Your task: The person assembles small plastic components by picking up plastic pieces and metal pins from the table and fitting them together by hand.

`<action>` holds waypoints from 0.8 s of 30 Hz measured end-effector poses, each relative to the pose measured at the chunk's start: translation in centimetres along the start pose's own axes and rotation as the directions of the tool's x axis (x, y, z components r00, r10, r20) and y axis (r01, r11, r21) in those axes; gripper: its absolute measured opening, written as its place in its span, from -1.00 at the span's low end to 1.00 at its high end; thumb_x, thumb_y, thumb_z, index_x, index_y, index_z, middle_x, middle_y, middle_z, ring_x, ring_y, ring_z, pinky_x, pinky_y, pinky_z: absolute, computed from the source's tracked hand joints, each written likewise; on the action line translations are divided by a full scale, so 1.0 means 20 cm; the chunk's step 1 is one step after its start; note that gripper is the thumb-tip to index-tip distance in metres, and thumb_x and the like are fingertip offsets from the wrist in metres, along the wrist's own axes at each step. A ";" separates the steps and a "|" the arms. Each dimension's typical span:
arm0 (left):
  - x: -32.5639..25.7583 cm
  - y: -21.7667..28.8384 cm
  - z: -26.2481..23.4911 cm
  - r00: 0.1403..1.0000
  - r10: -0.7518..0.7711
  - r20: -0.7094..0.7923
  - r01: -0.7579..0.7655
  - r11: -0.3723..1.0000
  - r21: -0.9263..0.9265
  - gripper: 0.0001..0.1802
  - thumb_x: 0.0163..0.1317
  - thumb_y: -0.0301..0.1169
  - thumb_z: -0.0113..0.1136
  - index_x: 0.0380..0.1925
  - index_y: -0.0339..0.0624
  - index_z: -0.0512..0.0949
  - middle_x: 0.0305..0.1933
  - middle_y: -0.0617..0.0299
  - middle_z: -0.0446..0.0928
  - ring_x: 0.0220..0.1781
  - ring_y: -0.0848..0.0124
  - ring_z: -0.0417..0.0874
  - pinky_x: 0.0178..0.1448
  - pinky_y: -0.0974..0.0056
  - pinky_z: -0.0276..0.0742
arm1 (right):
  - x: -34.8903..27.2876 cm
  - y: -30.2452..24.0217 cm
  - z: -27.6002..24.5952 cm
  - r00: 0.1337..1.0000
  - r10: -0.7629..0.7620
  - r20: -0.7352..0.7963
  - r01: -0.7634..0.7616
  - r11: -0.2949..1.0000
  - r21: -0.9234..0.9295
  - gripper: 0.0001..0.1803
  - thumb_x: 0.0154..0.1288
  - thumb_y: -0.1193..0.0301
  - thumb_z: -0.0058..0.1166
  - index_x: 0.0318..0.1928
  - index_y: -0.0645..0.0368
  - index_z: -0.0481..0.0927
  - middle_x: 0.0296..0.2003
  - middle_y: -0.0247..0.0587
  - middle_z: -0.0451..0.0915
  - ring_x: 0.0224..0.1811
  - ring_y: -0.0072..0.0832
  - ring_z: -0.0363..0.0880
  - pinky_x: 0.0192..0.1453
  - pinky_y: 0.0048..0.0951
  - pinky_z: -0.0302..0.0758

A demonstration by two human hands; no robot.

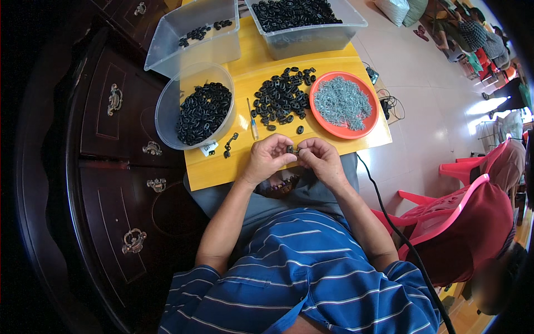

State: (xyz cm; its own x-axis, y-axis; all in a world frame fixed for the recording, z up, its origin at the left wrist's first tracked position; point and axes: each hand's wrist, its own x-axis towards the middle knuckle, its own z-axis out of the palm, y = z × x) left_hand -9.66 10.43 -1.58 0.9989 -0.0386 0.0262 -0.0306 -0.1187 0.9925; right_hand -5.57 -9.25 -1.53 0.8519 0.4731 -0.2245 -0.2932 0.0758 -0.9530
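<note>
Over the table's near edge, my left hand (pixel 263 162) pinches a small black oval part (pixel 290 149) between thumb and fingertips. Close against it, my right hand (pixel 324 165) has its thumb and fingers pressed together at the part's right side. Whatever sits in those right fingertips is too small to make out. Just beyond lies a loose pile of black oval parts with holes (pixel 281 96). An orange-red plate (pixel 351 134) heaped with small silvery metal pieces (pixel 342 103) stands to the right. Left of the pile lies a thin screwdriver (pixel 254 128) with a pale handle.
On the yellow table (pixel 222 173), a round clear tub (pixel 162 123) of black parts stands left. Two clear bins (pixel 303 44) are at the back. Dark drawers (pixel 119 183) flank the left. A black cable (pixel 389 220) and pink chairs (pixel 439 214) are right.
</note>
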 end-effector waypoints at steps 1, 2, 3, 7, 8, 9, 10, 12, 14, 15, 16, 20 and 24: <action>0.00 0.00 0.00 1.000 0.000 0.000 0.000 1.000 0.000 -0.68 0.14 -0.61 0.45 -0.13 -0.25 0.56 -0.31 0.44 0.56 -0.31 0.70 0.52 -0.19 0.53 0.50 | 0.00 0.00 0.00 1.000 0.002 0.002 -0.002 1.000 0.004 -0.85 0.45 0.48 0.13 -0.06 0.27 0.59 -0.33 -0.43 0.62 -0.33 -0.72 0.57 -0.21 -0.63 0.54; 0.00 0.00 0.00 1.000 -0.004 0.003 0.004 1.000 0.002 -0.68 0.14 -0.61 0.45 -0.12 -0.25 0.57 -0.31 0.44 0.56 -0.32 0.69 0.51 -0.20 0.53 0.50 | 0.00 -0.01 0.00 1.000 0.004 0.004 -0.004 1.000 0.008 -0.85 0.45 0.48 0.13 -0.06 0.27 0.59 -0.33 -0.42 0.62 -0.33 -0.72 0.57 -0.20 -0.63 0.54; 0.00 0.00 0.00 1.000 -0.009 0.005 0.009 1.000 0.004 -0.68 0.14 -0.61 0.45 -0.12 -0.25 0.57 -0.31 0.44 0.56 -0.32 0.69 0.51 -0.20 0.53 0.50 | 0.00 -0.01 0.00 1.000 0.003 0.003 -0.003 1.000 0.008 -0.85 0.45 0.48 0.13 -0.06 0.27 0.59 -0.33 -0.42 0.62 -0.33 -0.72 0.57 -0.20 -0.63 0.54; -0.01 -0.01 -0.01 1.000 0.008 0.006 -0.008 1.000 0.024 -0.67 0.13 -0.61 0.44 -0.11 -0.25 0.57 -0.33 0.44 0.55 -0.34 0.69 0.50 -0.20 0.53 0.49 | 0.01 0.01 0.01 1.000 -0.008 0.006 0.008 1.000 0.013 -0.86 0.44 0.48 0.14 -0.07 0.27 0.59 -0.32 -0.41 0.63 -0.33 -0.72 0.58 -0.21 -0.63 0.55; -0.01 -0.01 0.00 1.000 0.005 -0.001 -0.005 1.000 0.010 -0.68 0.13 -0.61 0.44 -0.11 -0.25 0.57 -0.33 0.44 0.54 -0.34 0.69 0.50 -0.21 0.53 0.49 | 0.01 0.01 0.02 1.000 -0.011 0.010 0.010 1.000 0.009 -0.86 0.44 0.48 0.14 -0.07 0.27 0.60 -0.32 -0.41 0.63 -0.33 -0.72 0.58 -0.21 -0.64 0.55; -0.01 -0.01 0.00 1.000 0.003 -0.008 -0.003 1.000 -0.004 -0.68 0.13 -0.61 0.44 -0.11 -0.25 0.58 -0.34 0.45 0.54 -0.34 0.68 0.49 -0.22 0.53 0.48 | 0.01 0.01 0.02 1.000 -0.011 0.010 0.011 1.000 0.009 -0.86 0.44 0.48 0.14 -0.07 0.27 0.60 -0.32 -0.41 0.63 -0.33 -0.72 0.58 -0.21 -0.64 0.55; 0.00 0.00 0.00 1.000 0.003 -0.009 -0.003 1.000 -0.003 -0.68 0.13 -0.61 0.44 -0.11 -0.25 0.58 -0.34 0.45 0.54 -0.34 0.68 0.49 -0.22 0.53 0.48 | 0.02 0.02 0.02 1.000 -0.007 0.010 0.007 1.000 -0.003 -0.86 0.44 0.48 0.14 -0.07 0.26 0.60 -0.32 -0.41 0.64 -0.33 -0.72 0.58 -0.22 -0.64 0.55; 0.00 0.01 0.00 0.999 0.032 -0.026 -0.031 0.999 0.028 -0.69 0.10 -0.57 0.49 -0.15 -0.23 0.61 -0.43 0.48 0.51 -0.42 0.71 0.48 -0.30 0.52 0.48 | 0.03 0.03 0.03 1.000 -0.002 0.011 0.002 1.000 -0.012 -0.86 0.44 0.48 0.14 -0.07 0.26 0.60 -0.32 -0.41 0.64 -0.33 -0.72 0.58 -0.23 -0.64 0.55; 0.00 0.02 0.00 1.000 0.017 -0.020 -0.017 1.000 0.025 -0.69 0.11 -0.59 0.47 -0.14 -0.24 0.61 -0.39 0.47 0.51 -0.38 0.70 0.48 -0.27 0.52 0.48 | 0.04 0.04 0.03 1.000 -0.002 0.023 0.002 1.000 0.001 -0.86 0.44 0.48 0.14 -0.06 0.25 0.60 -0.32 -0.41 0.64 -0.33 -0.72 0.59 -0.23 -0.64 0.55; 0.00 0.03 0.00 1.000 0.003 -0.013 -0.003 1.000 0.022 -0.69 0.12 -0.61 0.45 -0.12 -0.25 0.61 -0.35 0.46 0.52 -0.34 0.69 0.48 -0.23 0.53 0.48 | 0.05 0.04 0.02 1.000 -0.003 0.023 0.003 1.000 0.001 -0.86 0.44 0.48 0.14 -0.06 0.25 0.60 -0.32 -0.41 0.64 -0.33 -0.72 0.59 -0.23 -0.64 0.55; 0.01 0.03 0.00 1.000 0.007 -0.011 -0.006 1.000 0.021 -0.69 0.12 -0.61 0.45 -0.12 -0.25 0.61 -0.35 0.46 0.52 -0.34 0.69 0.48 -0.23 0.53 0.48 | 0.05 0.03 0.02 1.000 -0.001 0.023 0.000 1.000 0.022 -0.86 0.44 0.48 0.14 -0.06 0.24 0.60 -0.32 -0.40 0.65 -0.33 -0.72 0.59 -0.24 -0.64 0.55; 0.02 0.06 0.03 1.000 -0.012 0.002 0.012 0.999 0.035 -0.71 0.11 -0.57 0.46 -0.16 -0.23 0.63 -0.38 0.46 0.50 -0.35 0.66 0.48 -0.24 0.50 0.45 | 0.03 0.00 -0.03 0.998 0.056 0.018 -0.057 0.997 0.046 -0.85 0.43 0.47 0.14 -0.05 0.24 0.61 -0.32 -0.36 0.66 -0.33 -0.68 0.63 -0.26 -0.61 0.58; 0.01 0.09 0.03 1.000 -0.009 0.009 0.008 0.986 0.169 -0.76 0.08 -0.57 0.45 -0.23 -0.23 0.65 -0.40 0.46 0.50 -0.36 0.63 0.47 -0.26 0.46 0.43 | 0.07 0.10 -0.04 0.998 0.047 0.043 -0.042 0.994 -0.102 -0.84 0.44 0.36 0.18 -0.10 0.18 0.67 -0.36 -0.39 0.66 -0.37 -0.64 0.63 -0.27 -0.55 0.60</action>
State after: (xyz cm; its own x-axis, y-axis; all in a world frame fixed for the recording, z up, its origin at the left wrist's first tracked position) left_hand -9.52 9.68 0.12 0.9988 -0.0461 0.0160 -0.0285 -0.2849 0.9581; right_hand -4.57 -9.22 -3.93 0.8178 0.5135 -0.2600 -0.2834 -0.0338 -0.9584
